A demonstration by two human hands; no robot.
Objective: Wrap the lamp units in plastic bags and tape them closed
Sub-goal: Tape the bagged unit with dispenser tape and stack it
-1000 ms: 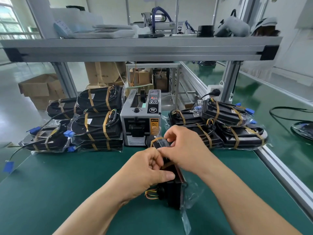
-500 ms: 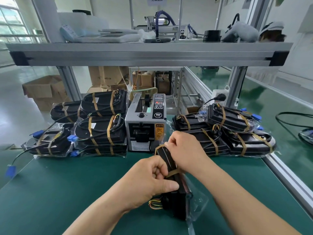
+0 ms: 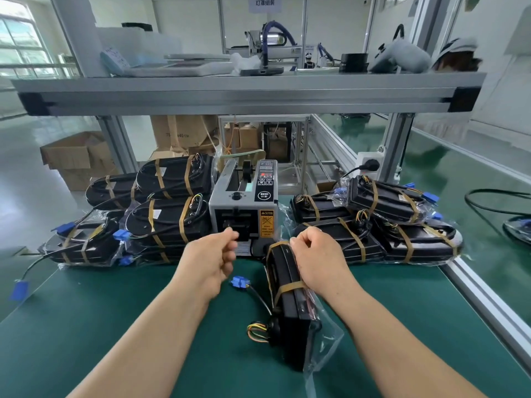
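Observation:
A black lamp unit [image 3: 290, 320] stands on its edge on the green mat, partly inside a clear plastic bag [image 3: 327, 337], with two brown tape bands round its upper half. My right hand [image 3: 319, 259] grips its top edge, fingers curled over the far end. Its blue connector [image 3: 240, 282] and coloured wires [image 3: 255, 331] lie loose on the left. My left hand [image 3: 212, 259] is off the unit, at the outlet of the grey tape dispenser [image 3: 244, 202]. Its thumb and forefinger are together there, and no tape shows between them.
Stacks of bagged, taped lamp units lie left [image 3: 166, 222] and right [image 3: 388, 225] of the dispenser. An aluminium rail [image 3: 488, 300] borders the bench on the right. A low overhead shelf [image 3: 247, 93] spans the back. Cardboard boxes [image 3: 74, 156] stand on the floor behind.
My left hand let go of the lamp unit and moved up-left to the dispenser's outlet. The connector and wires came into view. My right hand stays on the unit.

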